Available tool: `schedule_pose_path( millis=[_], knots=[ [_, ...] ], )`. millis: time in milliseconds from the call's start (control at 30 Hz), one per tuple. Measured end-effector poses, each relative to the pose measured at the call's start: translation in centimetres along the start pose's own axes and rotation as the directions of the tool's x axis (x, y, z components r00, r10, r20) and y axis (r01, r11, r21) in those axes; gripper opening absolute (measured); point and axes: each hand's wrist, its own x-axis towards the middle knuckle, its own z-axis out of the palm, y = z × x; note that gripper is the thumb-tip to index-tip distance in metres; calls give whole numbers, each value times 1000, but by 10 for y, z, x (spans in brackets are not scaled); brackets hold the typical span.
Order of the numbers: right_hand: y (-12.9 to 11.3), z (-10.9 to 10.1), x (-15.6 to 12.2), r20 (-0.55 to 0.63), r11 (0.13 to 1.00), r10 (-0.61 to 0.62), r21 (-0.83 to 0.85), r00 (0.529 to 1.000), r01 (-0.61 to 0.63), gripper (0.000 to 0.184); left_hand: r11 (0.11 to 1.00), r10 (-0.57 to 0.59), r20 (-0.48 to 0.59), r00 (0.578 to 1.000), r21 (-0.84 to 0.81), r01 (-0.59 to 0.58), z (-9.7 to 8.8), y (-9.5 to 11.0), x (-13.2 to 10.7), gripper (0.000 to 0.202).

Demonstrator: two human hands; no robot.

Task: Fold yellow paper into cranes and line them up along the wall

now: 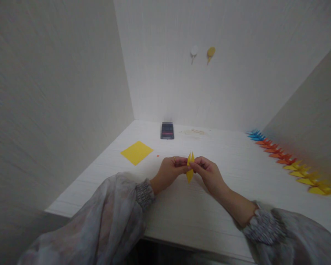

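Between my two hands is a partly folded piece of yellow origami paper [190, 176], narrow and diamond-shaped, with two points at its upper end and one at the bottom. My left hand [169, 170] pinches its left side with thumb and fingers; a ring shows on one finger. From the other side my right hand [209, 171] grips it, thumb laid across the front. The fingertips cover the paper's middle. To the left, a square sheet of yellow paper [137, 152] lies flat on the table.
Along the right wall runs a row of folded paper cranes: blue [256, 135], orange [276, 151] and yellow [306, 175]. A dark device with a blurred screen [167, 131] is at the back. Two hooks, white [194, 50] and yellow [210, 52], are on the back wall. The white table's [182, 224] front edge lies near.
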Motion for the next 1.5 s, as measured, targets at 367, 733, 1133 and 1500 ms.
schedule_pose_path(
  millis=[367, 733, 1133, 1500],
  knots=[
    [6, -4, 2, 71, 994, 8, 104, 997, -16, 16, 999, -41, -28, 999, -4, 41, 1, 5, -1, 27],
    [-4, 1, 2, -31, 993, 17, 118, 999, -13, 16, 991, -126, -57, 990, -63, 122, 4, 4, -1, 22],
    [-6, 0, 0, 29, 994, 17, 111, 999, -21, 9, 988, -153, -71, 986, -15, 152, 4, 5, -3, 18],
    [-1, -4, 3, -46, 999, 32, 45, 998, -30, 15, 992, -120, -82, 989, 34, 123, 0, 0, 0, 19]
  ],
)
